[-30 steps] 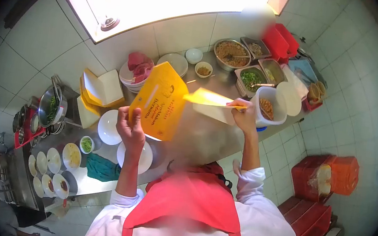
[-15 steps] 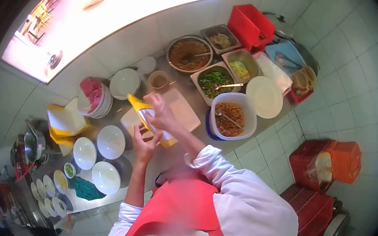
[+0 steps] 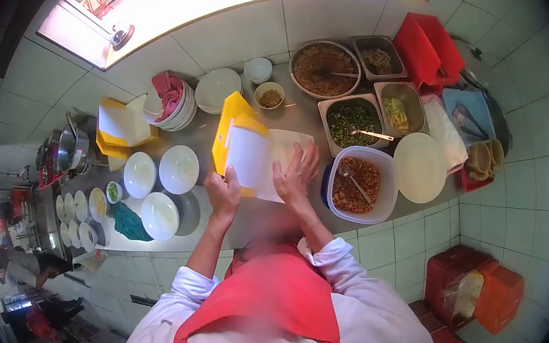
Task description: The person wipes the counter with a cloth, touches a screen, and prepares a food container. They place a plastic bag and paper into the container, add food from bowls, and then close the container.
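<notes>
My left hand (image 3: 222, 194) grips the lower edge of a yellow and white folding food carton (image 3: 240, 140), thumb up on its side. The carton stands partly unfolded, with its yellow flap rising on the left and its white inner face toward the right. My right hand (image 3: 298, 174) lies with fingers spread on a pale flat sheet (image 3: 285, 142) on the counter, right beside the carton. To the right of that hand stands a plastic tub (image 3: 389, 185) of chopped reddish food with a spoon in it.
Behind are metal pans of chopped greens (image 3: 349, 122) and pale slices (image 3: 396, 114), plus a large brown-filled bowl (image 3: 306, 79). White bowls (image 3: 179, 169) stand left, near more yellow cartons (image 3: 119, 121). A round white plate (image 3: 420, 167) lies right. A person (image 3: 29, 268) is at far left.
My right hand has left the carton and come down onto the pale sheet. The carton is opened out more, held by my left hand alone. The camera view has shifted.
</notes>
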A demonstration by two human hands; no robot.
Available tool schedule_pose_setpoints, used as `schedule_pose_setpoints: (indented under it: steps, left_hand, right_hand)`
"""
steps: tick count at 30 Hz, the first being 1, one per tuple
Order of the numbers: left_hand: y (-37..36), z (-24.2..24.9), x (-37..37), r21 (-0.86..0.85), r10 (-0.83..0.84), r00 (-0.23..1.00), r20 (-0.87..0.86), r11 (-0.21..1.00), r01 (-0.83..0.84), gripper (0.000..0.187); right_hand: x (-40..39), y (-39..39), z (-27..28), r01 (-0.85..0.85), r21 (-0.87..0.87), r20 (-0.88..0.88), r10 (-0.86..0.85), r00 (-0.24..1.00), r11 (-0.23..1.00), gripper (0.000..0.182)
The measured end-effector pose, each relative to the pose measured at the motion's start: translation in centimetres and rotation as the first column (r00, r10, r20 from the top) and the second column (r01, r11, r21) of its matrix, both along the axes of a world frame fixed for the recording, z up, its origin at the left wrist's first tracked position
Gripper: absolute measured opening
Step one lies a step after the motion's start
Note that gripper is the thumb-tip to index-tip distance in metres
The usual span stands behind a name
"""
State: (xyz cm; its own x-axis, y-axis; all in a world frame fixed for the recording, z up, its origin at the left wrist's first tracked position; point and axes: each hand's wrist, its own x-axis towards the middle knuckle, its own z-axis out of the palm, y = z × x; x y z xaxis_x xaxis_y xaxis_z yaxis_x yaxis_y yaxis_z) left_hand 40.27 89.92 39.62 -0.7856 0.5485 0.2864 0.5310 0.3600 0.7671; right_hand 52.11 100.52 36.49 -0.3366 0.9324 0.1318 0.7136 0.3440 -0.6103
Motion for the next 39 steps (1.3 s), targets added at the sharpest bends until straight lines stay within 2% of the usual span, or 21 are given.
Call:
schedule_pose_setpoints:
  steps: [1,3,5,6,8,11,12,14,16,18,19,21,22,24,25,27,29,32,35,37,39]
  left_hand:
    - [0.0,-0.4,-0.1,0.013,0.056,0.997,-0.053,0.998,-0.056,0.024]
    - [0.2,-1.1,-0.2,0.071,0.101,0.991,-0.088,0.993,-0.095,0.025]
    - [0.7,-0.7,-0.1,0.132,0.141,0.983,-0.115,0.983,-0.125,0.026]
    - [0.7,-0.2,-0.2,0.128,0.11,0.994,0.007,0.986,-0.11,0.027]
    - [0.3,-0.5,-0.9,0.131,0.04,0.987,0.158,0.989,-0.062,0.028]
    - [0.8,-1.3,-1.1,0.313,-0.093,0.99,0.11,0.948,0.054,0.03]
    - [0.8,-1.3,-1.2,0.313,-0.094,0.99,0.107,0.948,0.057,0.03]
    - [0.6,-1.1,-1.3,0.119,-0.008,1.0,0.005,0.993,0.008,0.028]
    - [0.3,-1.2,-1.9,0.119,0.014,0.997,0.074,0.993,-0.023,0.029]
    - [0.3,-0.9,-2.2,0.103,0.09,0.974,0.21,0.988,-0.114,0.032]
    - [0.3,-0.6,-2.2,0.101,0.12,0.976,0.183,0.985,-0.14,0.034]
    - [0.1,-0.9,-2.5,0.258,0.044,0.982,0.184,0.962,-0.092,0.039]
    - [-0.2,-0.9,-2.7,0.26,0.024,0.981,0.191,0.963,-0.075,0.039]
    - [-0.8,-1.3,-2.7,0.37,0.084,0.985,0.153,0.919,-0.136,0.042]
    - [-1.3,-1.5,-2.4,0.369,0.07,0.983,0.168,0.921,-0.129,0.042]
    - [-2.8,-1.3,-1.0,0.429,0.161,0.977,0.139,0.88,-0.206,0.04]
    - [-4.4,-1.0,1.7,0.392,0.206,0.969,0.135,0.887,-0.243,0.04]
    - [-8.3,-3.9,5.1,0.297,0.29,0.956,0.035,0.911,-0.287,0.043]
    - [-14.3,-9.6,10.3,0.125,0.404,0.91,0.091,0.902,-0.413,0.045]
    - [-18.2,-12.3,14.5,0.019,0.489,0.859,0.153,0.867,-0.498,0.046]
    - [-21.9,-15.1,19.8,-0.011,0.545,0.809,0.219,0.831,-0.557,0.046]
  right_hand:
    - [0.2,0.3,-0.4,-0.004,-0.001,-0.003,0.004,1.0,1.0,0.067]
    - [0.5,1.1,-2.1,-0.059,-0.301,0.024,0.069,0.997,0.952,0.077]
    - [-0.5,1.9,-3.0,-0.128,-0.276,-0.082,0.109,0.991,0.952,0.076]
    - [-0.9,2.3,-3.5,-0.192,-0.249,-0.181,0.149,0.972,0.949,0.075]
    - [-2.9,3.5,-4.7,-0.168,-0.223,-0.17,0.131,0.977,0.96,0.073]
    - [-4.7,5.2,-4.7,-0.133,-0.231,-0.147,0.101,0.984,0.964,0.068]
    - [-4.9,5.4,-4.6,-0.116,-0.279,-0.124,0.084,0.989,0.953,0.066]
    - [-4.8,5.5,-4.8,-0.132,-0.294,-0.151,0.09,0.984,0.947,0.066]
    - [-4.5,5.4,-5.5,-0.129,-0.307,-0.174,0.078,0.982,0.943,0.066]
    - [-4.0,4.3,-6.9,-0.133,-0.215,-0.162,0.099,0.982,0.967,0.063]
    - [-3.5,3.6,-6.8,-0.116,-0.215,-0.154,0.084,0.984,0.97,0.063]
    - [-2.3,2.2,-5.7,-0.056,0.078,-0.11,0.065,0.992,0.995,0.061]
    - [-1.1,1.3,-4.5,-0.037,0.08,-0.103,0.045,0.994,0.996,0.061]
    - [2.1,-0.6,-1.5,-0.191,0.153,-0.198,0.219,0.955,0.97,0.054]
    - [4.0,-1.5,-1.1,-0.179,0.151,-0.183,0.206,0.961,0.972,0.054]
    - [7.8,-3.8,-0.9,-0.475,0.115,-0.382,0.48,0.789,0.872,0.047]
    - [12.2,-5.8,-2.4,-0.532,0.16,-0.386,0.549,0.742,0.831,0.042]
    - [19.7,-8.8,-3.6,-0.685,-0.029,-0.388,0.624,0.678,0.728,0.038]
    - [26.6,-7.1,-3.0,-0.785,-0.222,-0.44,0.659,0.61,0.578,0.027]
    - [29.8,-5.0,-0.3,-0.681,-0.105,-0.405,0.595,0.694,0.724,0.014]
    - [32.8,-0.9,1.5,-0.503,-0.173,-0.388,0.411,0.825,0.847,0.011]
